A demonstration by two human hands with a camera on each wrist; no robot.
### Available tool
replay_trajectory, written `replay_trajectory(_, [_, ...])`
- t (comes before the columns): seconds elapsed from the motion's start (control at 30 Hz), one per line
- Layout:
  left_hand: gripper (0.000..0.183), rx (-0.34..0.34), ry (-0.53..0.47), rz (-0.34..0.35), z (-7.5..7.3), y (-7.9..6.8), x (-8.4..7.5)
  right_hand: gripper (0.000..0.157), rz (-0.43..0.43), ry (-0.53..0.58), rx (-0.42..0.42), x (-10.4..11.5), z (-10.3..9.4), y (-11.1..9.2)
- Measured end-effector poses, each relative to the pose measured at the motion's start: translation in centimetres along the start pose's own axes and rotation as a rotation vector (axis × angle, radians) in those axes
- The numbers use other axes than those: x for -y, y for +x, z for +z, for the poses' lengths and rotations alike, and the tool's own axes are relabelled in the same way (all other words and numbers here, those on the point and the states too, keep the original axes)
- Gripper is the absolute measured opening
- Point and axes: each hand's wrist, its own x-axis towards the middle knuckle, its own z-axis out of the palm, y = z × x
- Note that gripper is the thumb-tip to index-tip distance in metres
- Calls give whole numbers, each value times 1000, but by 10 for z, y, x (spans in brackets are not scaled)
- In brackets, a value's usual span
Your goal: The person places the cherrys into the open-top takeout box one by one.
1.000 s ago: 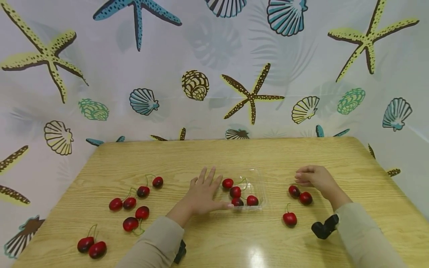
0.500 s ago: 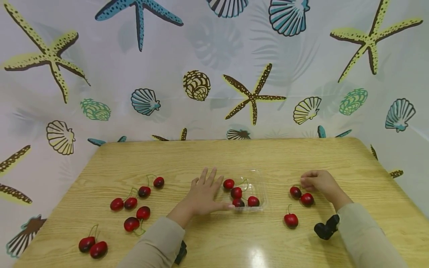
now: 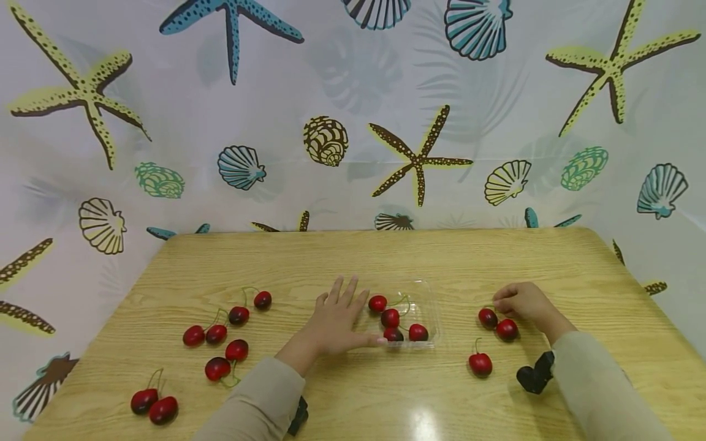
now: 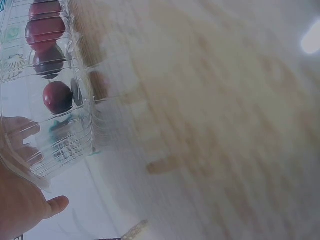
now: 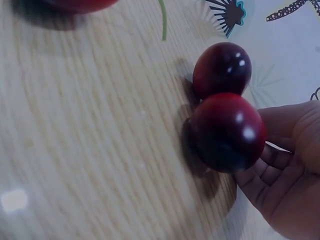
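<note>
My left hand (image 3: 336, 321) lies spread along the left side of a clear plastic box (image 3: 430, 318), thumb across its near edge. Several red cherries (image 3: 390, 318) with green stems sit inside the box; the left wrist view shows cherries (image 4: 57, 97) through its ribbed wall. On the right, my right hand (image 3: 524, 303) pinches at the stems of a pair of dark red cherries (image 3: 506, 329), fingertips just behind the fruit. From the right wrist, the two cherries (image 5: 229, 132) rest by the table and hide the fingertips and the stem ends.
A single cherry (image 3: 480, 364) stands nearer me, left of the right wrist. Several more cherries (image 3: 216, 334) lie in groups on the left of the wooden table (image 3: 287, 257). Behind it hangs a cloth (image 3: 265, 116) printed with shells and starfish.
My right hand has come down a little and its fingertips have closed near the stems of the cherry pair. The left hand stays at the box.
</note>
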Motion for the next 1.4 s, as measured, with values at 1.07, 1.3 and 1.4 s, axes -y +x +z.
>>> replay_trajectory(1.07, [97,0,-7,-3,-1,0,0,10,-116,-316,30,5,7,0])
replay_trajectory(1.3, [97,13,0,-3,-1,1,0,12,-115,-359,65,8,7,-1])
replay_trajectory(1.4, [97,17,0,-3,-1,0,0,11,-111,-364,73,10,6,-1])
